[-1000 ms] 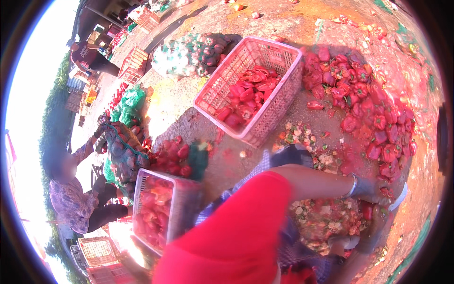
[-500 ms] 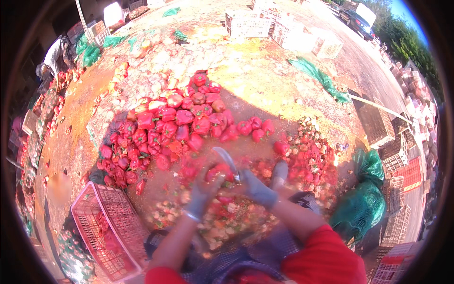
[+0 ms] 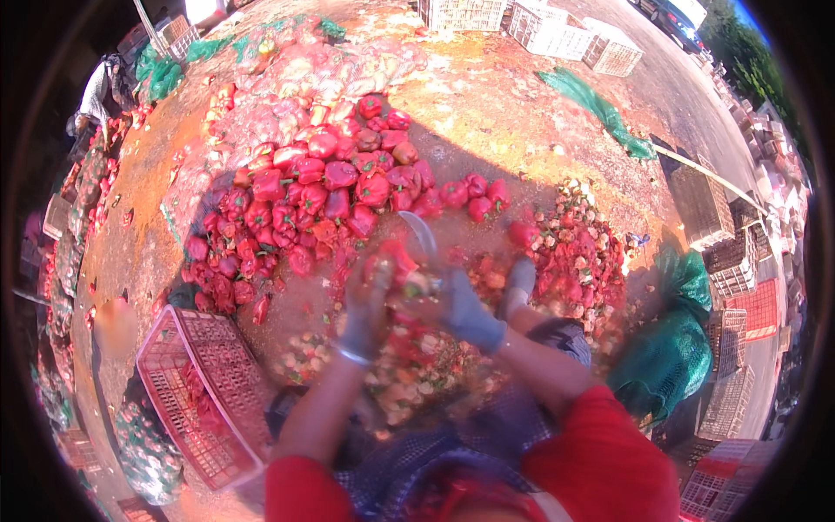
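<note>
My left hand (image 3: 364,306), in a grey glove, grips a red bell pepper (image 3: 397,257) that is smeared by motion. Close on its right, my gloved right hand (image 3: 471,311) is closed round a knife with a curved blade (image 3: 421,233). The blade points up and away, beside the pepper; its handle is hidden in the glove. Whether the blade touches the pepper I cannot tell. Beyond both hands lies a big heap of whole red bell peppers (image 3: 339,176). Cut-off pepper cores and scraps (image 3: 409,370) cover the ground under my hands.
A pink plastic crate (image 3: 202,396) with some red pieces inside stands tilted at my left. More cores and scraps (image 3: 578,261) lie right of my foot (image 3: 520,283). Green mesh sacks (image 3: 665,370) and stacked crates (image 3: 731,261) line the right. Far left, another person (image 3: 97,96) bends over.
The pepper has come up and away from me in my left hand, and my hands look slightly further apart. The far surroundings have shifted upward in the view.
</note>
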The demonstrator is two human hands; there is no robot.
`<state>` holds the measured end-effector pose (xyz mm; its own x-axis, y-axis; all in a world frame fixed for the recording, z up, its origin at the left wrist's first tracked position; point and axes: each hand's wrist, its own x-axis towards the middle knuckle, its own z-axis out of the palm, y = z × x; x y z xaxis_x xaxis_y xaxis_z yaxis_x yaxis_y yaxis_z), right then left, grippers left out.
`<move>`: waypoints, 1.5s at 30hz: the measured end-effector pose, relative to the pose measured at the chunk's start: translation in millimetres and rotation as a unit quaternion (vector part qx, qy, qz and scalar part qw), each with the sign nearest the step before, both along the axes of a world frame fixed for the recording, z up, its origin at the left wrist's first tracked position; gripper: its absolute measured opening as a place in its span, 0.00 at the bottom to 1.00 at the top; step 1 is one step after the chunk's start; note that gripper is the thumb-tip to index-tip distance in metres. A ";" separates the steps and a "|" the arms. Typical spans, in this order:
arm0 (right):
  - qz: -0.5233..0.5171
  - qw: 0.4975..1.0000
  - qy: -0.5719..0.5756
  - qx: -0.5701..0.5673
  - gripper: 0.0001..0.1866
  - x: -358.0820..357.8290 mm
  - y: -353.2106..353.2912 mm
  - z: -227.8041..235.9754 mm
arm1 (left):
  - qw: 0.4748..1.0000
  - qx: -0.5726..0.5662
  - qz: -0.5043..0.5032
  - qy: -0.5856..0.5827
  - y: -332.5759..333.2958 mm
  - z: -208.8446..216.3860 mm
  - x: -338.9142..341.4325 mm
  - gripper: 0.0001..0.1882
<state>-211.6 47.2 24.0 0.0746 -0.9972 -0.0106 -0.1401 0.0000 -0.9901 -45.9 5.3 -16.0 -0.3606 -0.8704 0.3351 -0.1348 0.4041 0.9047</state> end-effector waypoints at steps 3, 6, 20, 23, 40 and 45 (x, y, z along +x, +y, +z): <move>0.001 0.998 -0.052 -0.020 0.26 -8.5 -1.5 -5.5 | 1.000 -0.001 -0.025 -0.014 -2.8 -19.6 5.7 0.23; -0.013 0.971 -0.192 0.140 0.24 -7.1 5.9 16.2 | 0.999 0.018 -0.032 -0.029 -2.1 -9.3 8.1 0.24; 0.092 0.992 -0.032 0.077 0.22 4.5 11.1 -1.3 | 0.977 -0.022 0.078 -0.197 5.9 43.5 51.2 0.31; 0.114 0.989 0.033 0.085 0.21 3.2 18.0 -10.5 | 0.939 -0.069 0.155 -0.298 9.5 59.1 116.3 0.31; 0.069 0.969 0.044 0.235 0.11 -2.4 15.7 -26.2 | 0.825 0.139 0.322 -0.444 -93.4 -64.5 348.4 0.22; 0.007 0.962 0.027 0.272 0.07 11.2 5.0 -32.7 | 0.801 0.203 0.358 -0.435 -163.9 -173.3 312.3 0.27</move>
